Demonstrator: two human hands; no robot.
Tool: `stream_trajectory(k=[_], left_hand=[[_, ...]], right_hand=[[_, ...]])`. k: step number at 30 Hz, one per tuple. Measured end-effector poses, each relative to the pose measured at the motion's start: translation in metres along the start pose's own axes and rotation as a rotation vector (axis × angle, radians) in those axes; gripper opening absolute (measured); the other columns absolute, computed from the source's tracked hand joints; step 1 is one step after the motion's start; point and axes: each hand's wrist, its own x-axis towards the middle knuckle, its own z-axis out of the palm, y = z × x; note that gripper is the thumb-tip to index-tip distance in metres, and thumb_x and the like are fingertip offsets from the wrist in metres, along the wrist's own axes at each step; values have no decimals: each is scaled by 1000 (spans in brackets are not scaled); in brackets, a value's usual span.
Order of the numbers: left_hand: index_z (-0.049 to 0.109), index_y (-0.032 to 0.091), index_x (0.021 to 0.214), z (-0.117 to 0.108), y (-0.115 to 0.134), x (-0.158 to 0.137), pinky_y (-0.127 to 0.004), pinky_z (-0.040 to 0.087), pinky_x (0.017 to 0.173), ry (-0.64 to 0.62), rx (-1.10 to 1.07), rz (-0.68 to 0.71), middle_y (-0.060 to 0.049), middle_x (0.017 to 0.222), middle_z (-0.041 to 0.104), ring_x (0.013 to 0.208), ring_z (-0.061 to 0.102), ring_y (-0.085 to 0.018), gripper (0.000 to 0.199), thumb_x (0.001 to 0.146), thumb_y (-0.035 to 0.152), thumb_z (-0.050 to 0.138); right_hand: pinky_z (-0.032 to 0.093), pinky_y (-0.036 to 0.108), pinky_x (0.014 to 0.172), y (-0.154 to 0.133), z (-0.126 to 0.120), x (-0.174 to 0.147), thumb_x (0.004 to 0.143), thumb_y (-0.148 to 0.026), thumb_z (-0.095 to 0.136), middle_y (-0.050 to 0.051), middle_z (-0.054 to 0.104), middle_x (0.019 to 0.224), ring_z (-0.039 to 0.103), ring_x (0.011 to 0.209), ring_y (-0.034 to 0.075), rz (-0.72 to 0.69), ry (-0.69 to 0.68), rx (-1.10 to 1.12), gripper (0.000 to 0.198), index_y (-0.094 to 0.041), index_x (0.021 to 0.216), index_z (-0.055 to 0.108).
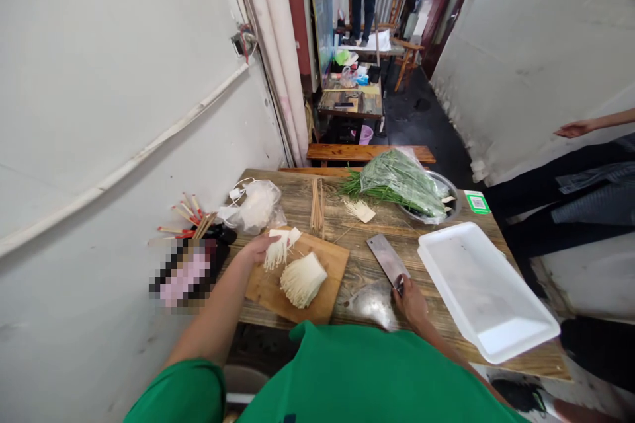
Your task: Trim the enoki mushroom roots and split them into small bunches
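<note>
My left hand [258,248] is closed around small cut bunches of enoki mushrooms [282,246] at the upper left of the wooden cutting board [331,263]; its fingertips are partly hidden. Beside them on the board lies a larger enoki bunch [303,279] with a flat cut end. To the right of the board, my right hand [411,301] grips the handle of a cleaver [387,258], whose blade points away from me over the table. Another small piece of enoki [361,211] rests on the table beyond the board, near a bundle of thin wooden skewers [317,206].
A white plastic tray [483,284] takes up the table's right side. Green vegetables under plastic [397,178] sit on a metal bowl [449,188] at the back. A plastic bag [258,203] lies back left. One person stands at the right, another farther away.
</note>
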Motion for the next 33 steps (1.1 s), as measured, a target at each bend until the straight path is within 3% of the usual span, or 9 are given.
stream_trajectory(k=[6,10,13,16,20,26,33], left_hand=[[57,7,103,13,7,-4,-34,53,74,-96,-50,38,-17,93,68,82,66,-23,31,74,14,63],[57,7,107,28,10,-19,-34,52,80,-97,-139,123,-17,98,67,90,64,-24,35,73,13,63],[57,9,109,41,11,-40,-35,52,82,-72,-210,197,-16,102,66,96,62,-24,33,77,14,59],[58,10,110,50,7,-66,-34,52,83,42,-304,233,-13,102,67,97,62,-23,30,80,14,54],[54,15,118,55,-4,-100,-32,53,84,197,-430,243,-10,104,66,96,62,-21,34,85,14,45],[45,21,128,60,-15,-129,-31,54,82,291,-437,240,-8,104,67,95,63,-21,43,85,16,44],[47,26,127,71,-10,-145,-35,56,76,320,-408,217,-8,106,66,99,61,-26,45,83,20,50]], right_hand=[[39,29,72,-6,-10,-4,84,-34,46,13,56,101,54,91,23,19,11,-25,46,-12,123,42],[37,33,80,-21,-35,3,82,-37,49,14,54,103,51,95,25,-23,39,-34,49,-11,124,44],[37,33,82,-47,-57,29,86,-31,43,15,55,105,52,95,24,-96,-8,33,41,-11,120,49],[37,27,85,-85,-65,70,86,-27,46,11,58,106,53,97,20,-182,-69,74,32,-14,113,57],[42,29,84,-145,-56,128,86,-28,50,8,62,99,57,92,17,-272,-200,127,23,-14,100,62],[47,36,80,-227,-30,185,89,-30,48,5,60,100,58,90,16,-270,-317,168,24,-11,100,58],[50,37,77,-275,-7,219,88,-32,50,7,59,102,59,89,17,-130,-353,181,26,-12,103,57]])
